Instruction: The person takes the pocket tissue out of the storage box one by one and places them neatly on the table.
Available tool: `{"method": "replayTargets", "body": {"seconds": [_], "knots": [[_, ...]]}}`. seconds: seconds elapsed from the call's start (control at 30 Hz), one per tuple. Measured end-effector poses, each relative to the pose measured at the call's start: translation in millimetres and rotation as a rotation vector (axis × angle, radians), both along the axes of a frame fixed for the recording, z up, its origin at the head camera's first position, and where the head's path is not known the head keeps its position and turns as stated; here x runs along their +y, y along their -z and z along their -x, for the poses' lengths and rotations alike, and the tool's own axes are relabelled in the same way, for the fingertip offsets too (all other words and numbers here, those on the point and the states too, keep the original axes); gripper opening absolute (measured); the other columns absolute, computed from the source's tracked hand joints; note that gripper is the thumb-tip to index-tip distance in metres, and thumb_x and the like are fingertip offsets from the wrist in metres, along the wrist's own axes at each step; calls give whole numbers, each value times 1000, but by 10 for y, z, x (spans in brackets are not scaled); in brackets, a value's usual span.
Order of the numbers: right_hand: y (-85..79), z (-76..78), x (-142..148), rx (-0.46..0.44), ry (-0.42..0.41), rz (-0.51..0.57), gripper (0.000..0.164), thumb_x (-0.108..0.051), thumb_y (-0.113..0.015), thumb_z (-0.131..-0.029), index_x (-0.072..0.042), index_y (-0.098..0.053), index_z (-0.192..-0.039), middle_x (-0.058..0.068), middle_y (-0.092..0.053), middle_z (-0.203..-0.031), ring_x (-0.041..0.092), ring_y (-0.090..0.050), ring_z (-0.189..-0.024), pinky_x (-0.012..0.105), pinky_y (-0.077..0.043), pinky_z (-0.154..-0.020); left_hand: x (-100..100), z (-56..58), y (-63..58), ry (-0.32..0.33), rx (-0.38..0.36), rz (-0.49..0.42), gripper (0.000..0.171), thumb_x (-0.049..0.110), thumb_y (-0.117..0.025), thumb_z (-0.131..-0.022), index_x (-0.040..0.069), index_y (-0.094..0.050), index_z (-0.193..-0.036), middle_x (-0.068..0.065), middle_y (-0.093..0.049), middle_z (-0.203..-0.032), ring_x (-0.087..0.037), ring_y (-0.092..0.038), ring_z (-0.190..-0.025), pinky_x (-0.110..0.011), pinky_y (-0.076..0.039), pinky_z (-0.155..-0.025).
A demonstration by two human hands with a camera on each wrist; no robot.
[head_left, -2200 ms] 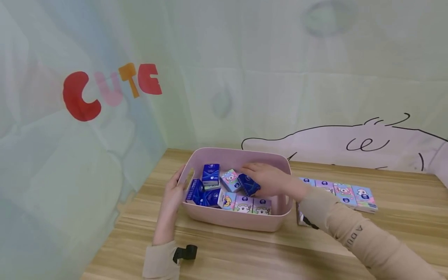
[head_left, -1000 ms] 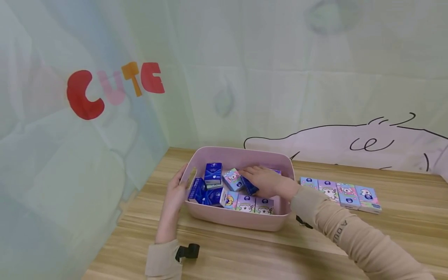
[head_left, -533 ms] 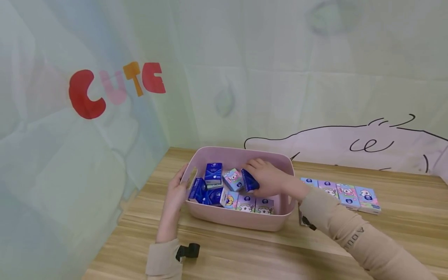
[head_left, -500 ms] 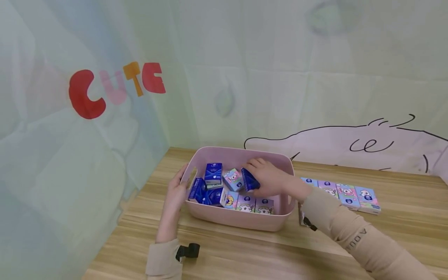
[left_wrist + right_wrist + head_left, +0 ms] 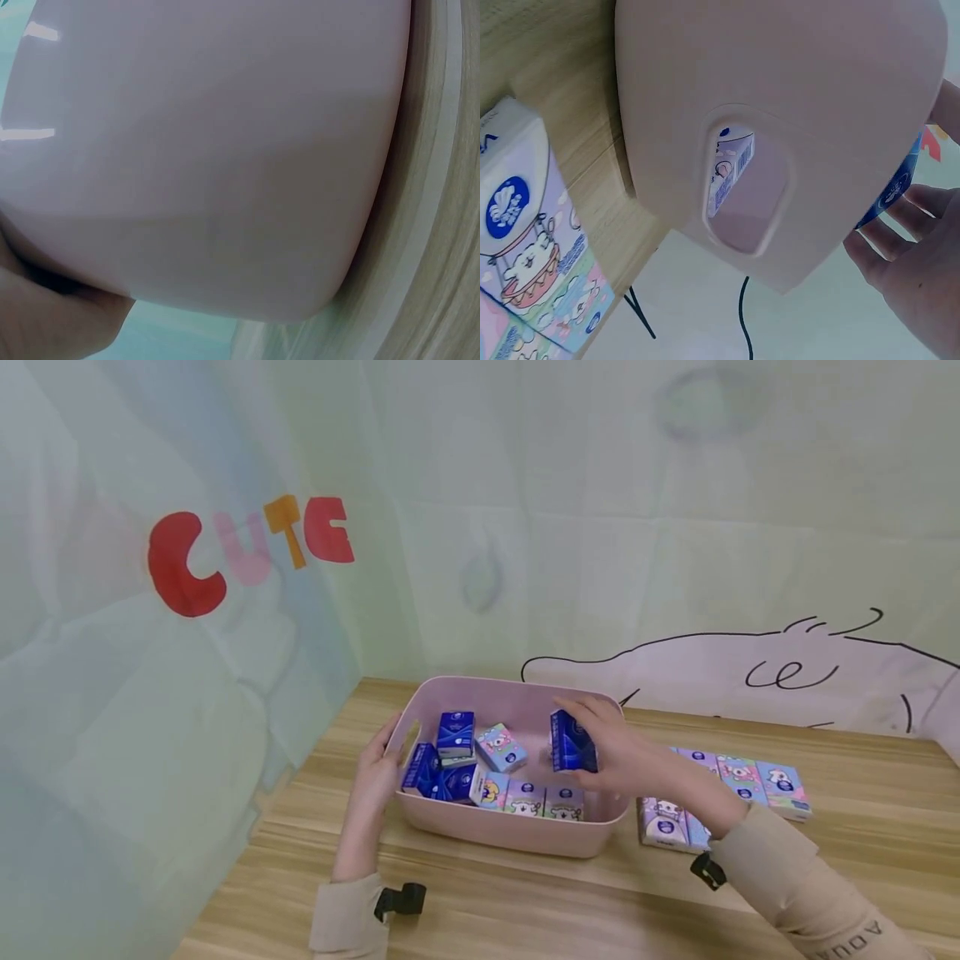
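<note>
My left hand (image 5: 375, 768) holds the left end of a pink plastic basket (image 5: 510, 839) by its handle; the fingertips are hidden from the head view. In the left wrist view the basket's smooth outer wall (image 5: 225, 150) fills most of the picture. A dark blue tissue pack (image 5: 572, 743) is gripped by my right hand (image 5: 622, 747), thumb on the near side, fingers on the far side, above the basket's right part. Inside lie several blue tissue packs (image 5: 455, 732) on the left and cartoon-printed packs (image 5: 524, 797) along the front, with one tilted cartoon pack (image 5: 501, 747) behind them.
Right of the basket, more cartoon tissue packs (image 5: 783, 785) lie in rows on the wooden table (image 5: 525, 910). A printed cloth backdrop (image 5: 600, 527) rises behind and at the left. Dark cables (image 5: 746, 315) show in the right wrist view.
The right hand has raised the blue tissue pack off the basket's contents and carried it right, away from the tilted cartoon pack. The left hand keeps its place on the basket.
</note>
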State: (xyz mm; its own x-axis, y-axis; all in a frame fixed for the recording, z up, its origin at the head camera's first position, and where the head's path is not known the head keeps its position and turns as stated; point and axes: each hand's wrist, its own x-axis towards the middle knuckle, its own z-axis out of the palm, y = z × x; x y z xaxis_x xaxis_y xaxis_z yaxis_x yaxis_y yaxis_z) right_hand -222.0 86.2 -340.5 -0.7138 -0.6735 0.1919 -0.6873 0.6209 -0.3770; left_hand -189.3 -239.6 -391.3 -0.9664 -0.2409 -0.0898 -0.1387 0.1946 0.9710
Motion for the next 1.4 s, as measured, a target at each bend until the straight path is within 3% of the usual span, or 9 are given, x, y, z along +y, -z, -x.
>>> {"method": "replayTargets", "body": {"seconds": [0.27, 0.5, 0.77, 0.97, 1.17, 1.3, 1.4], "knots": [[-39, -203, 267, -54, 79, 48, 92, -21, -77, -79, -18, -22, -153, 18, -26, -155, 40, -34, -139, 59, -41, -104, -2, 3, 19, 9, 28, 7, 50, 3, -34, -100, 5, -31, -150, -14, -26, -159, -32, -19, -148, -48, -18, -122], [3, -366, 532, -1, 116, 123, 92, -20, -77, -79, -22, -23, -153, 16, -37, -147, 42, -52, -123, 52, -56, -86, -7, 1, 25, 8, 28, 4, 50, 3, -33, -100, 5, -31, -150, -14, -26, -158, -32, -19, -148, -49, -18, -121], [-50, -469, 751, 79, 123, 137, 93, -14, -79, -74, -20, -28, -152, 13, -40, -144, 34, -51, -121, 53, -55, -87, -38, -28, 22, 8, 30, 28, 51, 3, -34, -100, 6, -30, -151, -13, -25, -159, -33, -19, -148, -51, -17, -121], [58, -598, 1027, 122, 179, 111, 97, -13, -82, -70, -19, -30, -151, 12, -46, -140, 32, -55, -116, 54, -53, -86, -10, -27, 18, 2, 4, 0, 51, 5, -32, -100, 9, -31, -151, -12, -24, -159, -33, -19, -148, -51, -19, -121], [269, -687, 1340, 162, 238, 60, 99, -17, -87, -65, -19, -35, -149, 7, -50, -134, 27, -51, -114, 51, -52, -85, 5, -19, 15, 5, 13, -5, 51, 3, -32, -100, 7, -30, -151, -14, -25, -159, -34, -19, -148, -50, -20, -120], [387, -704, 1536, 85, 281, 45, 97, -18, -86, -66, -18, -36, -149, 20, -46, -137, 43, -48, -119, 68, -46, -83, 5, -16, 9, 7, 11, -18, 53, 1, -30, -99, 7, -29, -151, -13, -24, -159, -33, -20, -148, -49, -22, -120], [452, -708, 1658, 25, 316, 21, 95, -20, -86, -67, -16, -37, -148, 28, -41, -139, 55, -43, -120, 74, -43, -81, 5, -9, 2, 6, 6, -16, 53, 1, -29, -98, 8, -29, -151, -12, -25, -159, -32, -21, -148, -49, -22, -120]]}}
